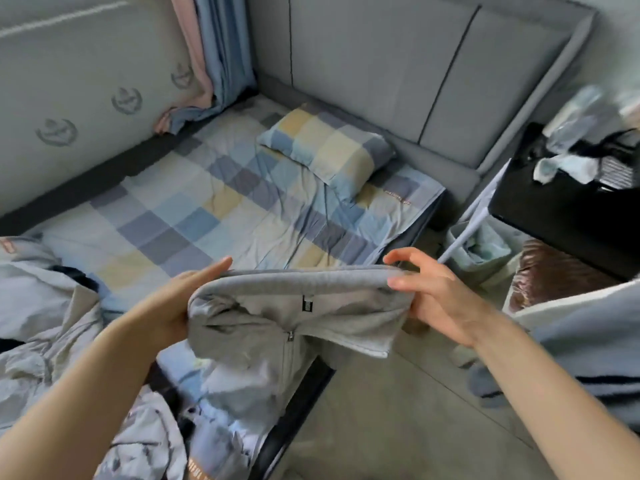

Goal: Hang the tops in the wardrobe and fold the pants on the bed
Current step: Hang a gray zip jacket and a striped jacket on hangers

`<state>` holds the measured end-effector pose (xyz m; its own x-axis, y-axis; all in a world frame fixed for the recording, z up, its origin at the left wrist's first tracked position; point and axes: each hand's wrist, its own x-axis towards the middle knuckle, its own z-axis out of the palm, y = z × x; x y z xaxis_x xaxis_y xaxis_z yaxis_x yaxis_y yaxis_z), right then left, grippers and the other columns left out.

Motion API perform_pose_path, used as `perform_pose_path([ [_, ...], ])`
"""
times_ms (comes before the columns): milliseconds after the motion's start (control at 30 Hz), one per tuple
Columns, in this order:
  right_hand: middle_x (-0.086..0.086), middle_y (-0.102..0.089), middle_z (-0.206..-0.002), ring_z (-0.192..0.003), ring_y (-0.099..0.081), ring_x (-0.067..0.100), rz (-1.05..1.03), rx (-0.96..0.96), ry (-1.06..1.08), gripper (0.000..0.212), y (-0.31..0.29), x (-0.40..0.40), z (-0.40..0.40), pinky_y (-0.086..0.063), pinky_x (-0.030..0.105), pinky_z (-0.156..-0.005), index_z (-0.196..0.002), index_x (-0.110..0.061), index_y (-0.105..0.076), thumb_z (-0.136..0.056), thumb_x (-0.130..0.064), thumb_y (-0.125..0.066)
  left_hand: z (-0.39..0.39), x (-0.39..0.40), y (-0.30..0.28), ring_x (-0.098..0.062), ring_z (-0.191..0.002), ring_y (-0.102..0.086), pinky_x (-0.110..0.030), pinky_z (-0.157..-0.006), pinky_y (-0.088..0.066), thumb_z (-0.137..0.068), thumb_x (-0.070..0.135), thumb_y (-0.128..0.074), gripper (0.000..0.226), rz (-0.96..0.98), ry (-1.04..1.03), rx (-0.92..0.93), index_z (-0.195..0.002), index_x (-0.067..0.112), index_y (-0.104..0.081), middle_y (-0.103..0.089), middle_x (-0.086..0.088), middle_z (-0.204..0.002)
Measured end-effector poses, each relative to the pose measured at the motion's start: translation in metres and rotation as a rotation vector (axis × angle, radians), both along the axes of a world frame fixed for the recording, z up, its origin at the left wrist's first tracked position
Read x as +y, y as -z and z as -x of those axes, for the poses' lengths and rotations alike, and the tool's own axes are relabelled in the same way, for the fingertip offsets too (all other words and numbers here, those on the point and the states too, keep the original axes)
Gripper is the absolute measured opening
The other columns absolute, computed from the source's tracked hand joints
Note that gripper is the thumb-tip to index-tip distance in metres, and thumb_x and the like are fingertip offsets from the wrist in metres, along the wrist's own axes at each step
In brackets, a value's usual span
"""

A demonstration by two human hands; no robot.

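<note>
I hold a grey zip-up hooded top [277, 327] over the near corner of the bed [194, 216], its collar edge stretched between my hands and a black label showing inside. My left hand [180, 299] grips the left end of the collar. My right hand [436, 292] pinches the right end between thumb and fingers. The top's body hangs down, and a pale blue hanger [464, 233] rises from behind my right hand. Several crumpled pale clothes [45, 306] lie on the bed at the left and near front.
A checked pillow [329, 147] lies by the grey headboard [398, 71]. A black bedside table [561, 209] with cluttered items stands at the right, a bin [485, 251] below it. A striped pale garment [588, 341] hangs at the far right. Grey floor [398, 410] runs beside the bed.
</note>
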<state>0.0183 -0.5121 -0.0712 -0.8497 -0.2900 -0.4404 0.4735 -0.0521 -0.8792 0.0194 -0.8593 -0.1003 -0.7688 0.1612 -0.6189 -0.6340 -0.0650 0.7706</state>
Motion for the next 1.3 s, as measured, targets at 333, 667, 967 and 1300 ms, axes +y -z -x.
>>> perform_pose_path([
  [333,-0.006,-0.057,-0.067,-0.063,-0.055,0.004,-1.001,1.029,0.315,0.020,-0.170,0.136,-0.021,-0.038,0.012,-0.048,-0.092,-0.023,-0.049,-0.087,-0.016,-0.067,0.045,0.177,-0.191,-0.016,-0.074,-0.074,-0.027,-0.060,-0.058,-0.078,0.065,-0.059,0.052,-0.173,0.196,0.285,-0.077,0.018,-0.080,-0.075,-0.004,-0.080],
  [667,-0.009,-0.057,-0.072,-0.068,-0.050,0.006,-0.925,0.744,0.579,0.010,-0.218,0.327,-0.094,-0.037,0.014,-0.065,-0.081,-0.020,-0.060,-0.089,-0.015,-0.062,0.017,0.394,-0.236,-0.017,-0.069,-0.066,-0.028,-0.057,-0.051,-0.048,0.035,-0.095,0.045,0.581,0.473,0.828,-0.083,0.025,-0.068,-0.070,-0.001,-0.077],
  [967,0.010,-0.072,-0.088,-0.090,-0.069,0.026,-0.609,0.526,0.901,0.007,-0.238,0.452,-0.220,-0.052,0.042,-0.088,-0.085,-0.019,-0.071,-0.087,-0.024,-0.067,-0.011,0.594,-0.207,-0.019,-0.057,-0.048,-0.031,-0.048,-0.029,-0.082,0.051,-0.067,0.042,1.059,0.534,1.319,-0.064,0.021,-0.044,-0.050,0.003,-0.061],
  [1300,0.007,-0.058,-0.075,-0.074,-0.055,0.017,-0.693,0.488,1.433,0.013,-0.253,0.556,-0.343,-0.042,0.032,-0.072,-0.084,-0.008,-0.062,-0.090,-0.020,-0.061,-0.106,0.796,-0.225,-0.011,-0.046,-0.061,-0.023,-0.044,-0.053,-0.082,0.005,-0.074,0.019,-0.096,0.951,0.350,-0.098,-0.005,-0.071,-0.068,-0.007,-0.064],
])
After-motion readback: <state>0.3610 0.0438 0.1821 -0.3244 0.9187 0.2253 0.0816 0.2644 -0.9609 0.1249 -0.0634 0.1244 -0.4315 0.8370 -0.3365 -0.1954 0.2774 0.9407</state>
